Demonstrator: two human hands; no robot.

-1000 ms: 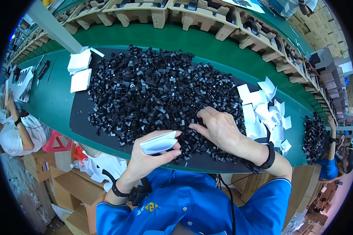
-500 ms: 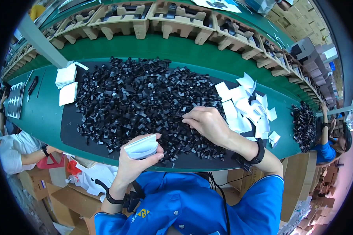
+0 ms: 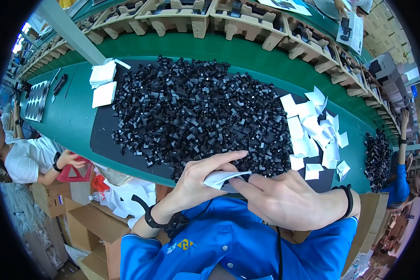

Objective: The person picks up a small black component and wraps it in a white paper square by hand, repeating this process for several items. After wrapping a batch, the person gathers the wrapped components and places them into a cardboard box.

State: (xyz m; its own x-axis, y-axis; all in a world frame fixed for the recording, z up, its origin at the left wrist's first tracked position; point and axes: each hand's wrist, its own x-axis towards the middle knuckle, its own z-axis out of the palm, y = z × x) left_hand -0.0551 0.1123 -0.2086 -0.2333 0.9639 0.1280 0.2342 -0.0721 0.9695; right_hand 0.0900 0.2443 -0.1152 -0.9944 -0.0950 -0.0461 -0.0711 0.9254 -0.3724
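Close to my body at the table's front edge, my left hand is closed on a folded white paper sleeve, its index finger stretched out above. My right hand meets it, fingers pinched at the sleeve's right end. A bit of a small black part shows at those fingertips; the rest is hidden. Beyond both hands spreads a big heap of small black plastic parts on a dark mat. To the right of the heap lie loose white paper sleeves, some overlapping.
Two white paper stacks lie left of the heap, by a grey post. Moulded brown trays line the far side. A second black heap is at far right. Co-workers sit left and right. Cardboard boxes stand below left.
My right hand has come from the heap toward my body and now meets the left at the sleeve. The left hand has moved right and turned the sleeve. The whole view has shifted.
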